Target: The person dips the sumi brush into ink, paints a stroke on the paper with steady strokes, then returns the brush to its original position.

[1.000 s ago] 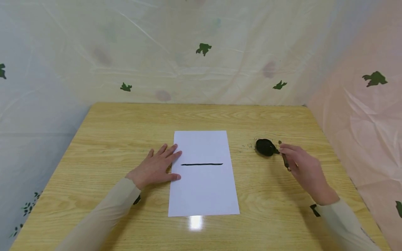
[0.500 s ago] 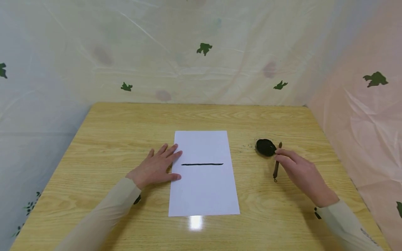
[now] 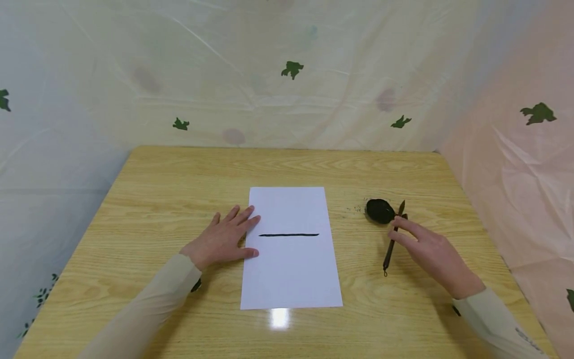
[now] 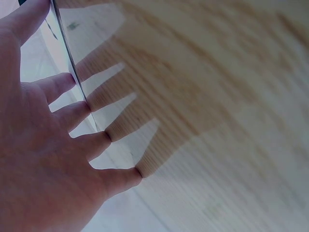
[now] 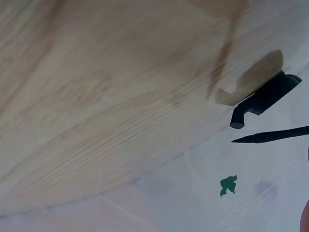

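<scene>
My left hand (image 3: 219, 241) lies spread with its fingertips and thumb on the left edge of a white sheet of paper (image 3: 291, 274). One black horizontal ink stroke (image 3: 289, 235) crosses the sheet's middle. To the right, my right hand (image 3: 434, 255) pinches a dark ink brush (image 3: 389, 255) between thumb and fingers. The brush's pointed tip faces away from me and its looped end towards me. Just left of those fingers sits a small black ink dish (image 3: 379, 211) with a short handle. In the right wrist view the brush tip (image 5: 256, 138) is apart from the dish (image 5: 270, 92).
Small dark ink specks (image 3: 356, 209) mark the wooden table (image 3: 188, 169) left of the dish. Pale sheeting (image 3: 233, 75) with green leaf-like shapes hangs behind the table and along both sides.
The brush has swung in my right fingers, its looped end shifting left and towards me. The right hand has moved slightly closer to me. The left hand and paper stay put.
</scene>
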Available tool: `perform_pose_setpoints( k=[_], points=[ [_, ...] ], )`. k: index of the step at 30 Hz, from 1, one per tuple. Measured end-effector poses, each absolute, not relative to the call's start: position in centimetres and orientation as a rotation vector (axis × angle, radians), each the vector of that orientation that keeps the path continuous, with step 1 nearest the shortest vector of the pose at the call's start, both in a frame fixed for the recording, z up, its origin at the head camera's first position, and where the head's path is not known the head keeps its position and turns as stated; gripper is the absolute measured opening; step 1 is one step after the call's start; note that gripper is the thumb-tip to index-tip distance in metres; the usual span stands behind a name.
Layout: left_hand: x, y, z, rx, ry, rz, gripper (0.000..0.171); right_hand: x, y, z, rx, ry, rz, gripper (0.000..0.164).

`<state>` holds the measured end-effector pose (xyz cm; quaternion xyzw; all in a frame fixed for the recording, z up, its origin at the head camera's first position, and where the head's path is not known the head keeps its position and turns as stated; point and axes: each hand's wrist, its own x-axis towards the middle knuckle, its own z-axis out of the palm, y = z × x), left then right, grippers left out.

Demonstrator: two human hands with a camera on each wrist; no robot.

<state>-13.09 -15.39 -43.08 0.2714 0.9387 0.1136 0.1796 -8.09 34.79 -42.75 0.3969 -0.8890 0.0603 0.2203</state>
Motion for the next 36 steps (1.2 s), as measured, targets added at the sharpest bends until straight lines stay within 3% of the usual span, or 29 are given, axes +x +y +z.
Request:
perform_pose_setpoints(
  k=[14,19,36],
  points=[
    [-13.1,-15.3,-43.0,0.77,2.652,0.324,0.088,-8.0,35.5,-43.4,1.203,-2.459,0.042,0.062],
    [-13.1,-15.3,-42.9,0.763,2.647,0.318,0.088,-8.1,35.9,-43.8,1.256,-2.456,0.017,0.048],
    [-13.1,-15.4,-43.0,0.777,2.653,0.326,0.089,-8.5,37.0,-44.8,1.362,-2.428,-0.09,0.059]
  ],
)
